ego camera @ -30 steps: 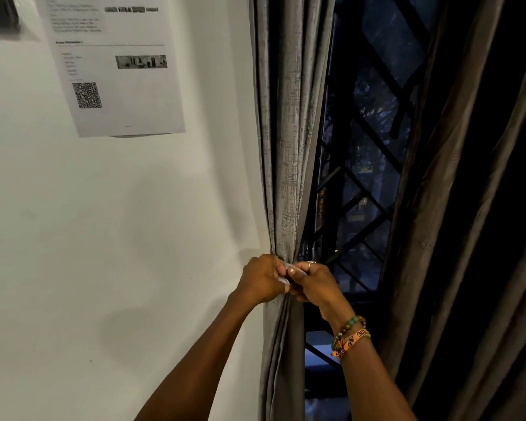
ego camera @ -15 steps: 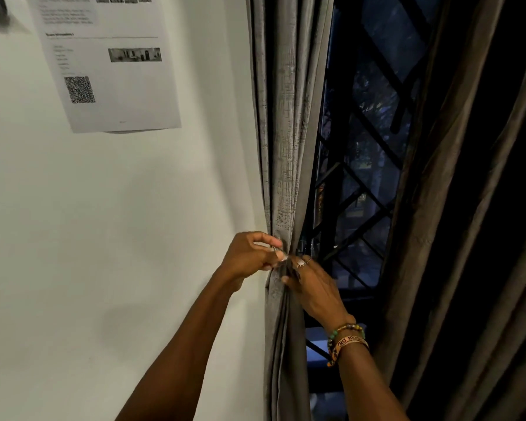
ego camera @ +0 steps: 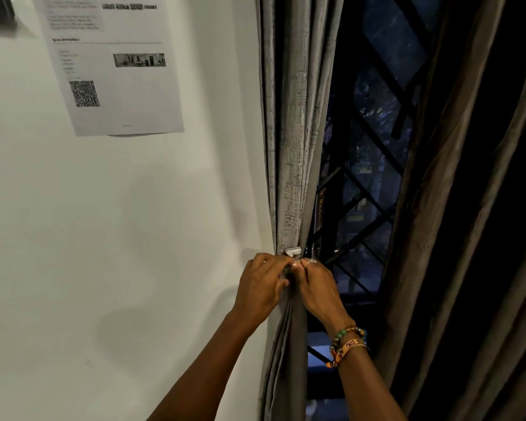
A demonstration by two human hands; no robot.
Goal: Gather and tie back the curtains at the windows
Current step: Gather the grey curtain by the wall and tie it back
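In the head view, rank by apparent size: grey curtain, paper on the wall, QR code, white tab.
1. grey curtain, running the frame's whole height
2. paper, fairly close; its top is cut off
3. QR code
4. white tab, smallest

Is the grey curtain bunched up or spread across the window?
Bunched up. The grey curtain hangs in tight folds, the left hand and right hand grip its narrowed waist, and the window grille shows beside it.
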